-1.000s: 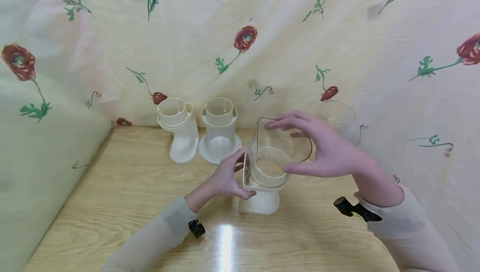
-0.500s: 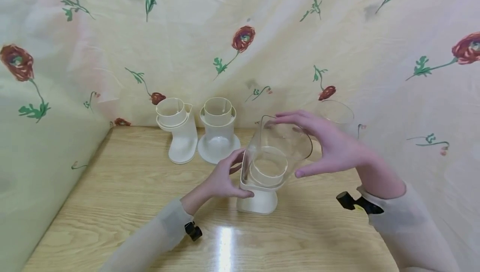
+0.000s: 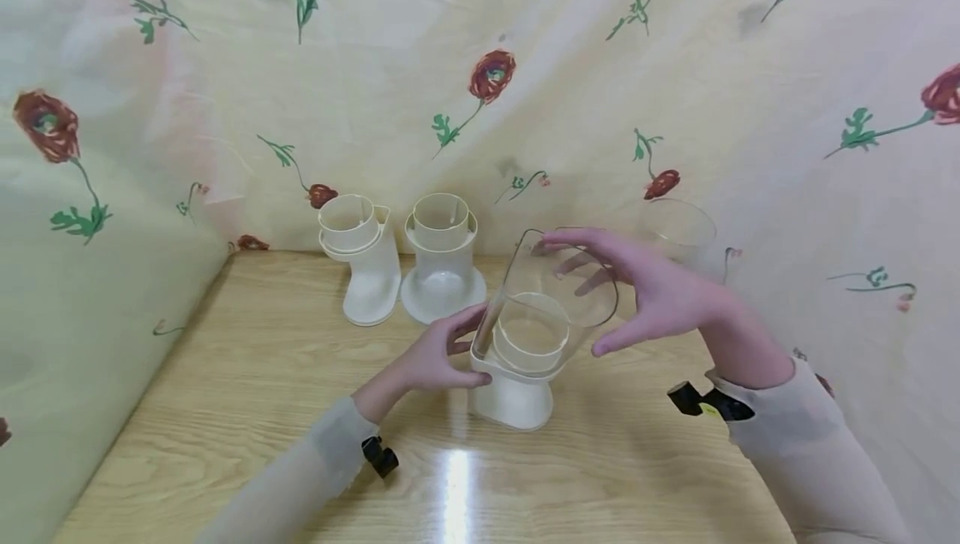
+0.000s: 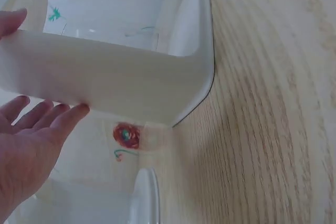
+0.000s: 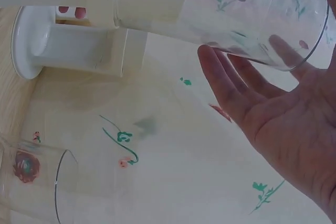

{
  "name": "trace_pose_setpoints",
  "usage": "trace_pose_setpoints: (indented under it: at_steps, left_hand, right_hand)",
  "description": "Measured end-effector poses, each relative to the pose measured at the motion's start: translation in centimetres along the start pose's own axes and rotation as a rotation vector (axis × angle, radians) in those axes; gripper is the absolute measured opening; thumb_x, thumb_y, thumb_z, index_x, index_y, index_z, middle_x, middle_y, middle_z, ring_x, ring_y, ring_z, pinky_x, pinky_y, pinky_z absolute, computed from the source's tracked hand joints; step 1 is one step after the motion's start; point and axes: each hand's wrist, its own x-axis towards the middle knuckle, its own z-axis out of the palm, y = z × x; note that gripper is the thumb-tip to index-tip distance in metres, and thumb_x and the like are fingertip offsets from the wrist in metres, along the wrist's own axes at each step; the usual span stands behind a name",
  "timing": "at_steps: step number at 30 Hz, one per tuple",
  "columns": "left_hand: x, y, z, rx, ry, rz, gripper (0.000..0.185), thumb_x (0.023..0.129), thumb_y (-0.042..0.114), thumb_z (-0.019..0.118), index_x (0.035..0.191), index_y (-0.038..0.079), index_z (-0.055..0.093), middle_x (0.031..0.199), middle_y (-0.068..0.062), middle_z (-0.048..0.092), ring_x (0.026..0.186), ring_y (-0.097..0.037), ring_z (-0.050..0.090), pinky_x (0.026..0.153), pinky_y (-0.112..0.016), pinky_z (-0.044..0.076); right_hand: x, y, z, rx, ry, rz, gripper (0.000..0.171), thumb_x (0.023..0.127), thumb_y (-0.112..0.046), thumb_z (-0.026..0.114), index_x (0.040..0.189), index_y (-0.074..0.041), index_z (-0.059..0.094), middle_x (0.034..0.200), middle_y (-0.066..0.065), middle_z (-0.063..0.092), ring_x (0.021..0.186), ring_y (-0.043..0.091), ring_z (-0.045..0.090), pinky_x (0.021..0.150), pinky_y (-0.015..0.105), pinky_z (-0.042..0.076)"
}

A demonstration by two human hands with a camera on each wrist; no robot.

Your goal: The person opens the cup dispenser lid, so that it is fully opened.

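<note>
Head view: left hand [image 3: 435, 356] grips the cream base [image 3: 512, 394] on the table [image 3: 247, 377].
Left wrist: fingers [image 4: 50, 116] brace it; keep steady.
Right wrist: right hand [image 5: 273, 124], fingers spread wide, cradles the clear jar [image 5: 231, 14]; seat it squarely.

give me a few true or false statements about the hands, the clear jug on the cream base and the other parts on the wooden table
1. The right hand touches the clear plastic jug at its rim. True.
2. The left hand lies flat on the wooden table. False: it holds the side of the cream plastic base under the jug.
3. Two more cream plastic bases stand at the back of the table. True.
4. The jug is full of red juice. False: it looks empty.
5. A second clear cup stands behind the right hand. True.
</note>
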Motion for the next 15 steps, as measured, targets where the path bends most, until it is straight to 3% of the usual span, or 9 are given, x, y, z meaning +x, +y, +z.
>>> trace_pose_setpoints:
  at_steps: [5, 8, 12, 15]
  left_hand:
    - [-0.8, -0.2, 0.6, 0.008, 0.069, 0.026, 0.1, 0.078, 0.001, 0.089, 0.163, 0.002, 0.037, 0.164, -0.02, 0.047, 0.151, -0.041, 0.047, 0.113, -0.048, 0.055]
    - [-1.1, -0.4, 1.2, 0.018, 0.133, 0.031, 0.085, 0.08, 0.002, 0.088, 0.155, -0.001, 0.049, 0.156, -0.023, 0.056, 0.144, -0.042, 0.054, 0.107, -0.044, 0.06]
    - [-1.0, -0.8, 1.1, 0.004, 0.188, -0.002, 0.063, 0.082, -0.004, 0.085, 0.141, -0.004, 0.063, 0.14, -0.025, 0.067, 0.128, -0.019, 0.067, 0.102, -0.042, 0.064]
    - [-0.6, -0.9, 0.6, -0.012, 0.189, -0.032, 0.05, 0.085, -0.008, 0.08, 0.133, -0.008, 0.066, 0.131, -0.028, 0.07, 0.12, -0.016, 0.071, 0.101, -0.045, 0.064]
  right_hand:
    - [0.2, 0.8, 0.5, 0.066, -0.036, -0.082, 0.123, 0.071, -0.003, 0.097, 0.167, -0.002, 0.021, 0.174, 0.017, 0.028, 0.157, 0.026, 0.039, 0.114, 0.041, 0.057]
    - [0.2, 1.2, 0.7, 0.071, -0.018, -0.085, 0.117, 0.073, -0.004, 0.097, 0.165, -0.002, 0.025, 0.171, 0.018, 0.033, 0.154, 0.027, 0.043, 0.112, 0.039, 0.058]
    - [0.2, 1.6, 0.8, 0.07, 0.002, -0.11, 0.125, 0.069, -0.017, 0.101, 0.165, -0.002, 0.024, 0.167, 0.02, 0.035, 0.139, 0.027, 0.052, 0.102, 0.035, 0.061]
    - [0.4, 2.0, 1.0, 0.095, -0.004, -0.16, 0.132, 0.07, -0.024, 0.102, 0.166, 0.002, 0.016, 0.17, 0.023, 0.028, 0.141, 0.03, 0.047, 0.106, 0.034, 0.057]
